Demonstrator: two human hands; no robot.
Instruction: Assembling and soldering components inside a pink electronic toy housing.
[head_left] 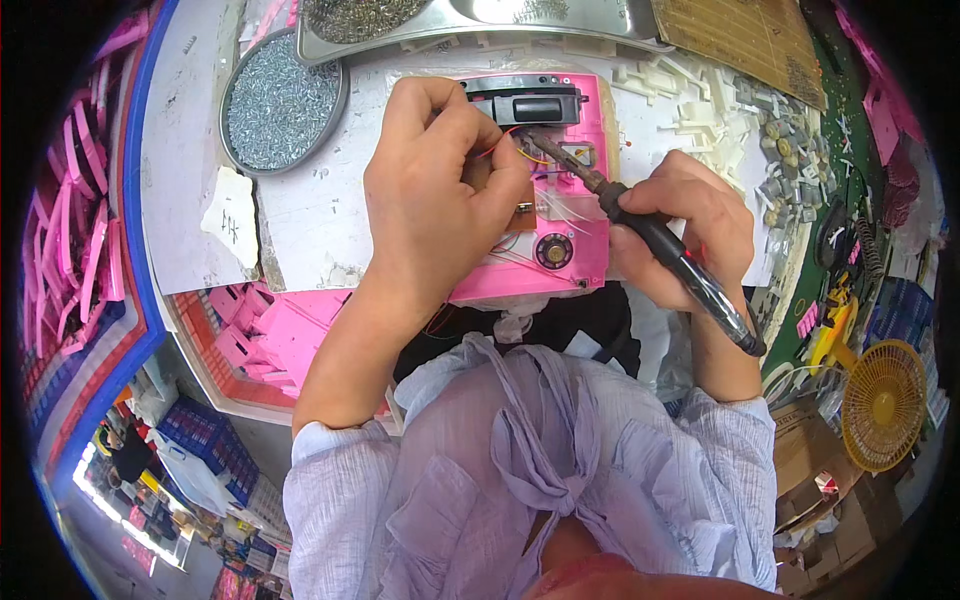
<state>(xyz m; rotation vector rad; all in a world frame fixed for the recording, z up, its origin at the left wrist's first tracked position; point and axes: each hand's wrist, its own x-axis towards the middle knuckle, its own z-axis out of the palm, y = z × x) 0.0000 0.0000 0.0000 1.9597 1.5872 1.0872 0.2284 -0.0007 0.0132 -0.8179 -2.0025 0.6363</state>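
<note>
A pink plastic housing lies on the white worktop in front of me. It holds a black plastic part along its far side, thin coloured wires and a small round black speaker. My left hand is closed over the housing's left half, finger and thumb pinched at a thin wire; the fingertips are partly hidden. Beneath them, a brown circuit board shows in part. My right hand grips a soldering iron by its black handle, its metal tip among the wires near my left fingertips.
A round dish of small screws stands at the left, beyond a torn white scrap. A metal tray lies at the far edge. White plastic pieces crowd the right. Pink parts fill a bin near left. A yellow fan stands lower right.
</note>
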